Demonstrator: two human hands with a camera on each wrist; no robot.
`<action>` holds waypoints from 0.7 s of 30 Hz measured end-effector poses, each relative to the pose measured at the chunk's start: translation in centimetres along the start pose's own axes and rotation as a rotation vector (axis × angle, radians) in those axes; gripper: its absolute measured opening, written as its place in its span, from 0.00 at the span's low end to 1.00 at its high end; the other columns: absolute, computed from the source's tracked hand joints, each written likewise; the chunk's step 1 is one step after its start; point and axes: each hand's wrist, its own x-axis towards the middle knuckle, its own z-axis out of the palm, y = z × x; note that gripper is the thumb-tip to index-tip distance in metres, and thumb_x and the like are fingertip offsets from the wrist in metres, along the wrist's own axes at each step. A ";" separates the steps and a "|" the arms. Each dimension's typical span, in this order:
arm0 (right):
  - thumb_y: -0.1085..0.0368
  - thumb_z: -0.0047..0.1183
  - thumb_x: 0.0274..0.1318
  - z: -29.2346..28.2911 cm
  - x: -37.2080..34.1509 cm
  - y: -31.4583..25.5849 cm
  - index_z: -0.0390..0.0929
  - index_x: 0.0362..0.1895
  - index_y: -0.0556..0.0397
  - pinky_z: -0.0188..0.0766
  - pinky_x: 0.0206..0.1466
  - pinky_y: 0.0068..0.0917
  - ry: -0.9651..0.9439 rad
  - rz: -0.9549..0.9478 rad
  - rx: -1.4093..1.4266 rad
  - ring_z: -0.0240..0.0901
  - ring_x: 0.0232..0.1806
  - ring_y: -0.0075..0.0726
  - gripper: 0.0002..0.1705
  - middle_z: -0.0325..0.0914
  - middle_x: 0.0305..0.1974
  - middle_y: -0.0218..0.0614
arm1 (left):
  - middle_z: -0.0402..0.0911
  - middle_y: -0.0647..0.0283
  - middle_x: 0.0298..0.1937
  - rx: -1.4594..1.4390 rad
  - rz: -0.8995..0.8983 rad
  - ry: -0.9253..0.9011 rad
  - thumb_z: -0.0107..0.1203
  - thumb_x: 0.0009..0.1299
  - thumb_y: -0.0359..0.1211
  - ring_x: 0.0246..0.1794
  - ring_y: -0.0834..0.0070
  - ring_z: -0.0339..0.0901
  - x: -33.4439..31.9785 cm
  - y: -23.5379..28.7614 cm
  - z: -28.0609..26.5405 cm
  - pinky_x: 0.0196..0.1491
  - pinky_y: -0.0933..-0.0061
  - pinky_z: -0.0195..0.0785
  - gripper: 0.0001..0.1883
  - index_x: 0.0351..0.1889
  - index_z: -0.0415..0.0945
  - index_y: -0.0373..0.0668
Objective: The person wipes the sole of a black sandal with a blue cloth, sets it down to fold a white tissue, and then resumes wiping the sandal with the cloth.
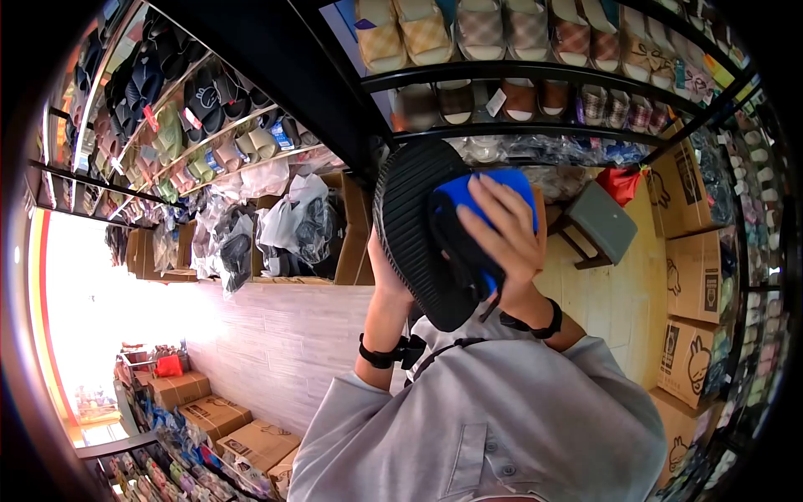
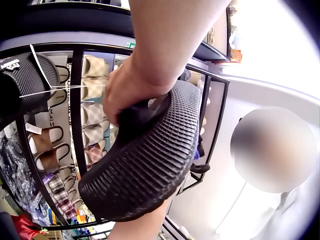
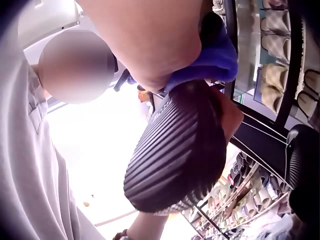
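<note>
A black ribbed slipper [image 1: 410,226] is held up before the chest, its grooved sole side toward the head camera. My left hand [image 1: 386,269] grips it along the left edge; in the left wrist view, the fingers of that hand [image 2: 131,90] curl over its opening. My right hand [image 1: 506,230] holds a blue cloth-like piece [image 1: 520,180] with black parts against the slipper's right side. In the right wrist view the blue piece [image 3: 212,65] bunches under the hand. Another black slipper [image 2: 37,82] hangs nearby, with thin white string running from it toward the left hand.
Black-framed racks of plaid and brown slippers [image 1: 481,38] stand ahead. Boxes of bagged footwear [image 1: 297,222] are at the left, a grey stool [image 1: 606,226] at the right. Cartons [image 1: 690,276] line the right side, and more cartons [image 1: 217,414] lie on the floor at lower left.
</note>
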 end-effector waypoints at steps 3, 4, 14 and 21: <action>0.63 0.55 0.60 0.5 -2.6 -0.8 0.84 0.54 0.41 0.65 0.65 0.41 -0.128 -0.206 -0.009 0.74 0.62 0.42 0.18 0.79 0.60 0.38 | 0.76 0.52 0.63 -0.092 -0.076 -0.035 0.36 0.79 0.52 0.58 0.62 0.78 -0.6 0.2 -2.4 0.62 0.60 0.72 0.31 0.67 0.69 0.37; 0.64 0.53 0.63 1.1 -3.4 -0.9 0.83 0.55 0.39 0.63 0.67 0.37 -0.127 -0.327 -0.022 0.75 0.62 0.35 0.17 0.80 0.60 0.33 | 0.77 0.52 0.63 -0.125 -0.108 -0.046 0.36 0.79 0.52 0.58 0.62 0.78 -0.9 0.4 -2.4 0.62 0.60 0.72 0.31 0.67 0.69 0.37; 0.62 0.54 0.58 1.3 0.2 -1.4 0.85 0.52 0.46 0.64 0.65 0.44 -0.040 -0.050 0.012 0.75 0.61 0.45 0.18 0.80 0.59 0.40 | 0.78 0.51 0.61 -0.115 -0.121 0.055 0.38 0.77 0.61 0.57 0.58 0.78 0.1 0.4 -0.3 0.65 0.56 0.70 0.36 0.65 0.71 0.39; 0.61 0.50 0.64 2.3 -3.0 -2.8 0.82 0.56 0.36 0.59 0.70 0.34 -0.236 -0.402 -0.033 0.74 0.63 0.30 0.18 0.78 0.61 0.28 | 0.77 0.52 0.59 0.064 -0.088 0.036 0.46 0.78 0.49 0.56 0.63 0.78 -1.7 -0.1 -0.5 0.61 0.60 0.73 0.28 0.68 0.66 0.42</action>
